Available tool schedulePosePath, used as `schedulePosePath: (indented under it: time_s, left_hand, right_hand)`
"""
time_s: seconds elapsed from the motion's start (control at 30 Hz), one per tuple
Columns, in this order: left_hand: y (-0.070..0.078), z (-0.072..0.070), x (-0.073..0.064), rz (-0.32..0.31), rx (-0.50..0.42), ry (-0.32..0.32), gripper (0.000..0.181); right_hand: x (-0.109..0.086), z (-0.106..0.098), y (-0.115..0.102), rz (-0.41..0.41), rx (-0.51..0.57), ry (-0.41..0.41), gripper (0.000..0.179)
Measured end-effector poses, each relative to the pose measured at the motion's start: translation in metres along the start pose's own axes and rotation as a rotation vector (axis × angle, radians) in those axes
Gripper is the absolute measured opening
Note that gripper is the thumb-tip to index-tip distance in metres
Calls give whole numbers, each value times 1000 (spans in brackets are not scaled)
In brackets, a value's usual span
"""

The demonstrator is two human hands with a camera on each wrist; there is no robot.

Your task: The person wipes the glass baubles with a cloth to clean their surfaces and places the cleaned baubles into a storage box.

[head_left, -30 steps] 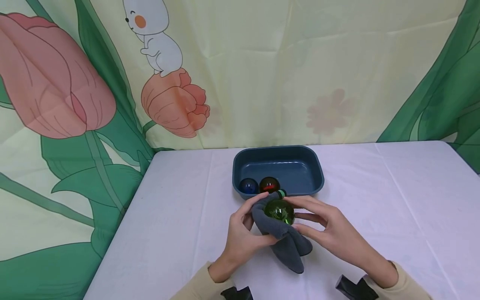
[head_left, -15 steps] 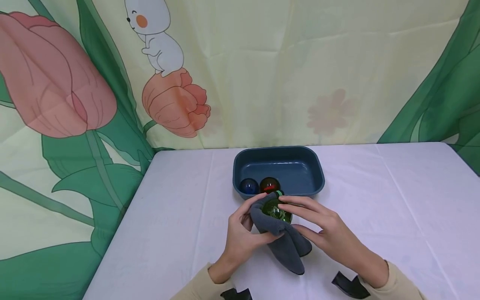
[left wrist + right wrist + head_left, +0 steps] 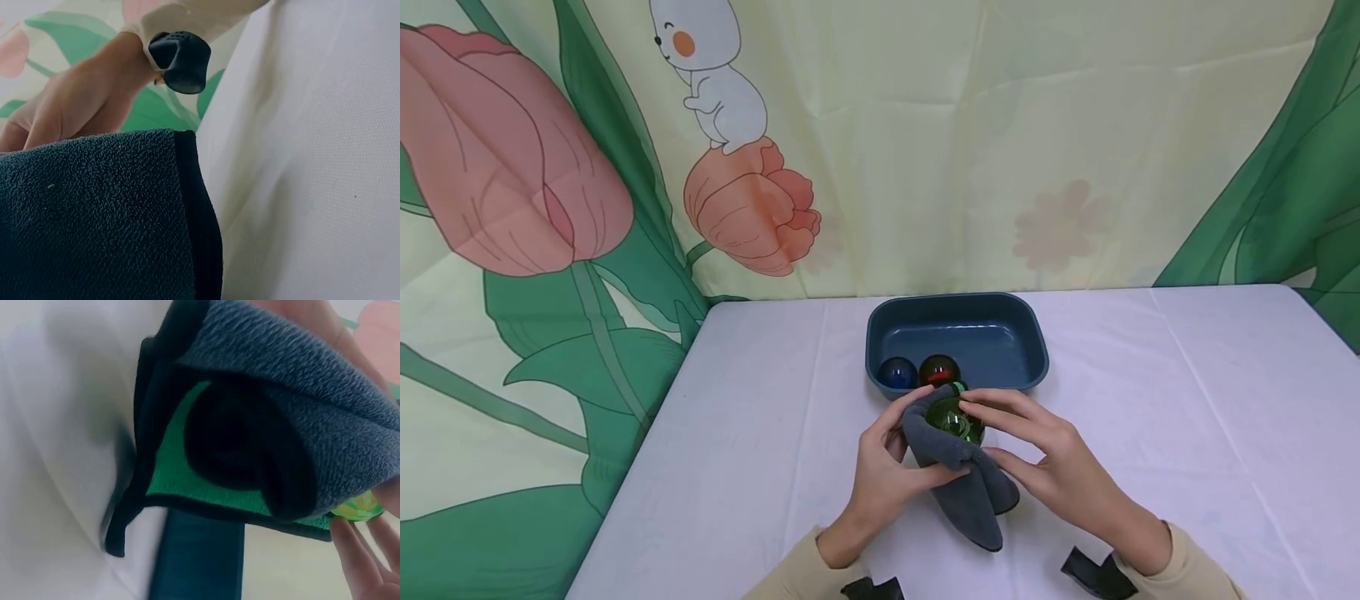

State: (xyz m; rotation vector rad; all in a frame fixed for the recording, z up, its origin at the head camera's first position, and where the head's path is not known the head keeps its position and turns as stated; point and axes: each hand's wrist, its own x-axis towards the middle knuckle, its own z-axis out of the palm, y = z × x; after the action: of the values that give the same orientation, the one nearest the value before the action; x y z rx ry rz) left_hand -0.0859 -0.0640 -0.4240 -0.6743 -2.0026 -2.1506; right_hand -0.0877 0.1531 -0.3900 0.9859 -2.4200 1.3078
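A grey-blue cloth with dark edging is folded partly around a clear green glass ball. My left hand holds the cloth and ball from the left, its thumb across the front of the cloth. On the right side my right hand has its fingers curved over the ball and its thumb at the lower edge. In the right wrist view the cloth shows a bright green inner side, and a bit of the ball peeks out. Only cloth hides the ball in the left wrist view.
Just behind the hands stands a dark blue tray. A dark blue ball and a dark red-amber ball lie at its near left. White cloth covers the table, and a printed curtain hangs behind.
My right hand has moved slightly left, its fingers reaching farther over the green glass ball. The hanging end of the cloth has shifted a little left. The left hand is almost still.
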Motion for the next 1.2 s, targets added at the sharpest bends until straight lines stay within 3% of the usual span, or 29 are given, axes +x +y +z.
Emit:
schedulePosePath:
  time_s: [0.2,0.33,0.47,0.67,0.9,1.03,1.2]
  left_hand:
    - [0,2,0,21,31,0,76]
    - [1,3,0,-16,19,5,76]
    - [2,3,0,-50,8,12,75]
    - [0,1,2,-36,-1,15,72]
    - [0,0,2,-8,-3,1,71]
    - [2,1,1,-31,-9,-1,72]
    - [3,1,0,-39,-5,-2,72]
  right_hand:
    - [-1,-1,3,80,155,3,65]
    - [0,-2,3,195,285,-18,57]
    - [0,-2,4,253,313,-41,55]
    - [1,-1,4,211,188,-61,58]
    - [-1,-1,4,70,-7,-6,79]
    - [-2,-1,5,-4,-47,10,78]
    - [-3,0,3,-12,-35,3,75]
